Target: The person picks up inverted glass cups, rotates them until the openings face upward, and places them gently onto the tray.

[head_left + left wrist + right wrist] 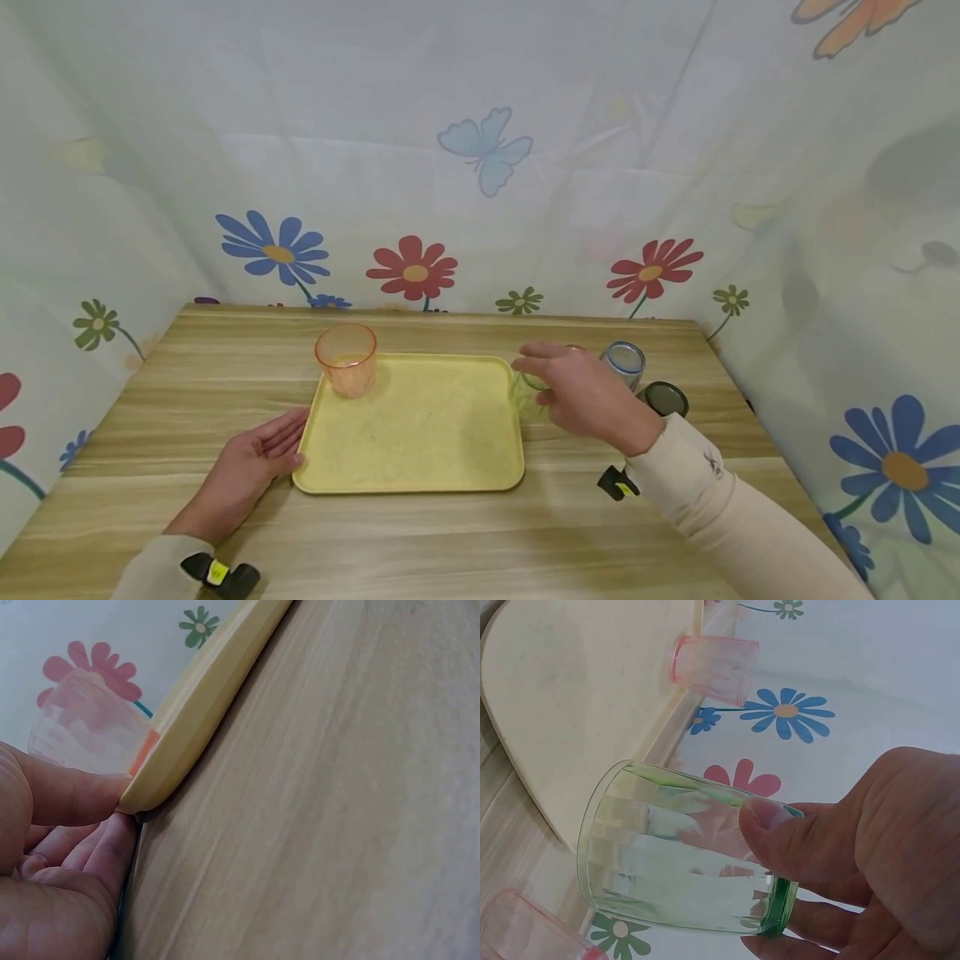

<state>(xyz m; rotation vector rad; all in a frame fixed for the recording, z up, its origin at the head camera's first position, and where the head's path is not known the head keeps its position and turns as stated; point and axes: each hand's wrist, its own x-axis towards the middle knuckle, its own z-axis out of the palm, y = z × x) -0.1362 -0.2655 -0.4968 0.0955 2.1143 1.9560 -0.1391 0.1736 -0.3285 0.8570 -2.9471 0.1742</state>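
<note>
A yellow tray (412, 442) lies on the wooden table. At its left edge my left hand (251, 462) pinches the rim, thumb above and fingers against the side and underneath, as the left wrist view shows. On the tray's back left corner stands an orange-pink clear cup (347, 362), mouth up. My right hand (588, 396) grips a green clear cup (682, 851) beside the tray's right edge. Thumb and fingers hold it by its thick green end, and the thin, wider rim points away from the hand. In the head view the hand covers most of this cup.
Right of the tray, behind the right hand, stand a blue-rimmed clear cup (624, 360) and a dark cup (666, 400). Another pinkish cup (525, 930) shows at the right wrist view's lower corner. A flower-printed cloth (480, 217) hangs around the table (420, 550).
</note>
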